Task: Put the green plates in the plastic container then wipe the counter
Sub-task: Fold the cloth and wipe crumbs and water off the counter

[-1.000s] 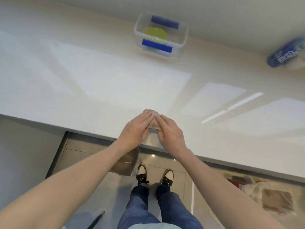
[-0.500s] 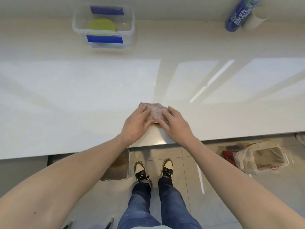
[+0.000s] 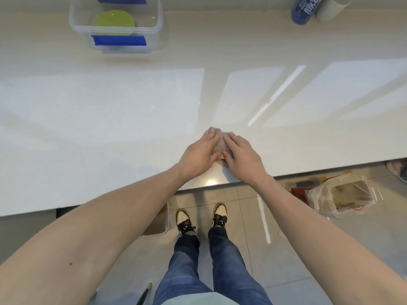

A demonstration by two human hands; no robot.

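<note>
A green plate (image 3: 115, 21) lies inside the clear plastic container (image 3: 77, 29) with blue clips, at the back left of the white counter (image 3: 99, 119). Near the counter's front edge a small pinkish-brown cloth (image 3: 220, 142) lies flat. My left hand (image 3: 199, 154) and my right hand (image 3: 241, 158) both press down on it, fingers meeting over its middle. Most of the cloth is hidden under the hands.
A blue bottle (image 3: 305, 9) and a pale cup (image 3: 330, 7) stand at the back right by the wall. Below the counter edge are my shoes, a tub on the floor (image 3: 157, 221) and a plastic bag (image 3: 343, 194) at right.
The view has swung so the container sits further left and the bottle shows at the top right. The cloth now lies flatter and more spread under both hands, which stay pressed together on it.
</note>
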